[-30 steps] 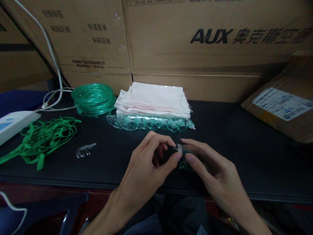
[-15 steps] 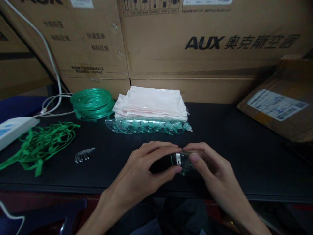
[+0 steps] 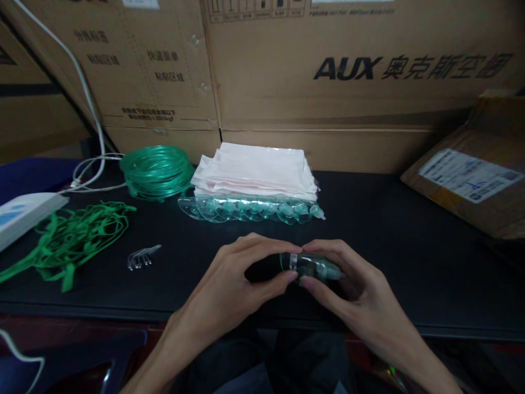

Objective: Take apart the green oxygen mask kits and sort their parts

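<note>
Both my hands meet over the black table [image 3: 410, 262] near its front edge. Between them is a clear greenish plastic mask [image 3: 315, 267] with a small silver metal strip [image 3: 293, 261] on its rim. My left hand [image 3: 241, 284] pinches the mask at the strip with thumb and fingers. My right hand [image 3: 353, 290] has its fingers curled round the other side of the mask. Behind the hands lies a row of nested clear masks [image 3: 250, 209], in front of a stack of white and pink bags [image 3: 256, 171].
A coil of green tubing [image 3: 156, 168] and a heap of green elastic straps [image 3: 74, 235] lie at the left, with several small metal strips [image 3: 141, 256] beside them. A white device [image 3: 24, 210] and white cable [image 3: 92, 115] sit far left. Cardboard boxes [image 3: 348, 82] stand behind; a parcel [image 3: 476, 175] lies at right.
The mask has turned between my hands and now lies more sideways. Both hands have closed more tightly round it and have stayed in the same place.
</note>
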